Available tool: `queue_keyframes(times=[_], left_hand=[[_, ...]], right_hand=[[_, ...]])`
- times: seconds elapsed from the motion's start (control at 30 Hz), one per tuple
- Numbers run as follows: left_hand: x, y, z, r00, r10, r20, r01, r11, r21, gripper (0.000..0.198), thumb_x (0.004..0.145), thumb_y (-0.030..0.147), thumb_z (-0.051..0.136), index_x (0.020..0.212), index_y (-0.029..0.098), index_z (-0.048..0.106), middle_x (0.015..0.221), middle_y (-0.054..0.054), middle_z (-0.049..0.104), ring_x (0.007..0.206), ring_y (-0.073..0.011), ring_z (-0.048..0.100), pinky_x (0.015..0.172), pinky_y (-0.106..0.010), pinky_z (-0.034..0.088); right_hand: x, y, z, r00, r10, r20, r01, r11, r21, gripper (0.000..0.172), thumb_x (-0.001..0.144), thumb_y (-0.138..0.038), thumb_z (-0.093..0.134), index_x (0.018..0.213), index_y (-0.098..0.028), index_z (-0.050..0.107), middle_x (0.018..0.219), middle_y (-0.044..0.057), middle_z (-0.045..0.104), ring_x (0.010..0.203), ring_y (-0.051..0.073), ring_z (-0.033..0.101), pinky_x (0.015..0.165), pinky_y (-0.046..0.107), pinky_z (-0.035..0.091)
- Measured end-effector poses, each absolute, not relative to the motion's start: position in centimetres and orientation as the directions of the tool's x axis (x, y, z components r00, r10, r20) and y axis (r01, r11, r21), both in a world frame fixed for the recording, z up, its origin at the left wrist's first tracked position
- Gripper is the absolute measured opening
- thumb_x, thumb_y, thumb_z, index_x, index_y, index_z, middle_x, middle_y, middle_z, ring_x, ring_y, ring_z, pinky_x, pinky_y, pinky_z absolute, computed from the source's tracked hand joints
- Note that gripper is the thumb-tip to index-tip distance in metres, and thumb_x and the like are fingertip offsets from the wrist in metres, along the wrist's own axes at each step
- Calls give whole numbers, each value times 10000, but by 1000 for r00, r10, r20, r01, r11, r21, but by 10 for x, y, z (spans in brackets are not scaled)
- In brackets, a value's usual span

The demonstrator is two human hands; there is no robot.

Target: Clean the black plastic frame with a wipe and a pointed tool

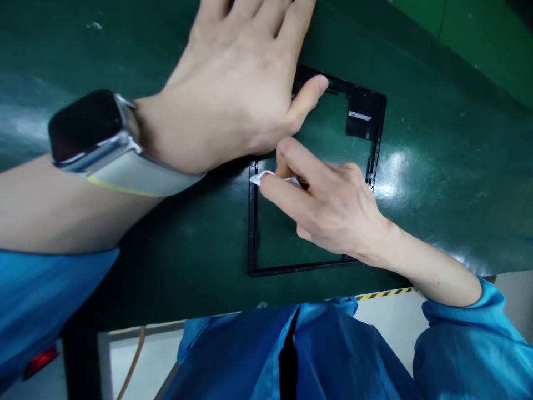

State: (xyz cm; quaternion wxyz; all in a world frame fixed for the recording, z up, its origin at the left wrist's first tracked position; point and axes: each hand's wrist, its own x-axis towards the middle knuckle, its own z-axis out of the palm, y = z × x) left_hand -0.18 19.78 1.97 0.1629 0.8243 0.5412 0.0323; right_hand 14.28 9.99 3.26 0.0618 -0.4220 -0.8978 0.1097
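A black rectangular plastic frame lies flat on the green tabletop, with a wider plate at its upper right corner. My left hand reaches across the frame's upper left part, its thumb out over the top bar. The fingers of that hand are stretched apart, their tips cut off by the upper image edge. In my right hand, bent fingers pinch a folded white wipe against the frame's left bar. Both hands hide parts of the frame.
The green tabletop surrounds the frame. Along the table's near edge runs a yellow-and-black striped tape. A smartwatch is on my left wrist. Below the table hangs an orange-brown cable.
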Motion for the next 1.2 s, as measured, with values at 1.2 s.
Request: queue_keyframes(times=[1.2], left_hand=[[-1, 199, 18, 398, 906, -148, 865, -316, 389, 821, 1078, 526, 187, 1776, 158, -38, 1929, -30, -136, 1844, -280, -154, 1612, -589, -114]], right_hand=[[144, 108, 36, -683, 730, 20, 685, 650, -331, 456, 1097, -126, 320, 996, -228, 752, 892, 8, 534, 600, 70, 173, 568, 281, 96]])
